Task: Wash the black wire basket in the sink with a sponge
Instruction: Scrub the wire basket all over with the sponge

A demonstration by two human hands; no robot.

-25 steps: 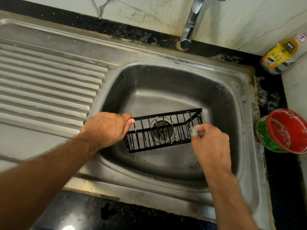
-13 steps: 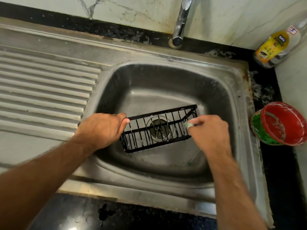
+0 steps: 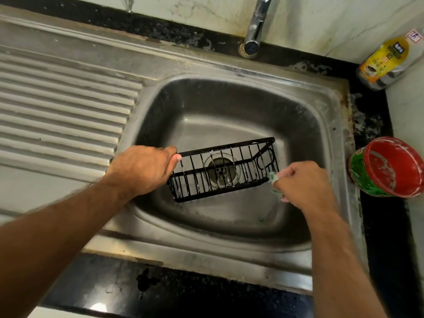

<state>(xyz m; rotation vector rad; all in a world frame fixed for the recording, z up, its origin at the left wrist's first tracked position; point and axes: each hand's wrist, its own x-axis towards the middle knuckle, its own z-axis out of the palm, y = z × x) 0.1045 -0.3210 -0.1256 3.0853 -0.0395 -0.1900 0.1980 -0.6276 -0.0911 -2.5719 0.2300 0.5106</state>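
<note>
We see the left hand (image 3: pixel 143 169) gripping the black wire basket (image 3: pixel 226 169) above the sink (image 3: pixel 229 106) drain, steadying it while the right hand (image 3: pixel 302 183) pinches the sponge (image 3: pixel 273 177) against its end.

Around the basin

A chrome tap (image 3: pixel 255 28) is rising from the black countertop (image 3: pixel 376 226) at the back; a yellow-labelled dishwash gel bottle (image 3: pixel 387 63) is leaning in the right corner; a red-and-green tub (image 3: pixel 387 168) is sitting tilted nearer; a ribbed drainboard (image 3: pixel 62 115) is stretching left.
</note>
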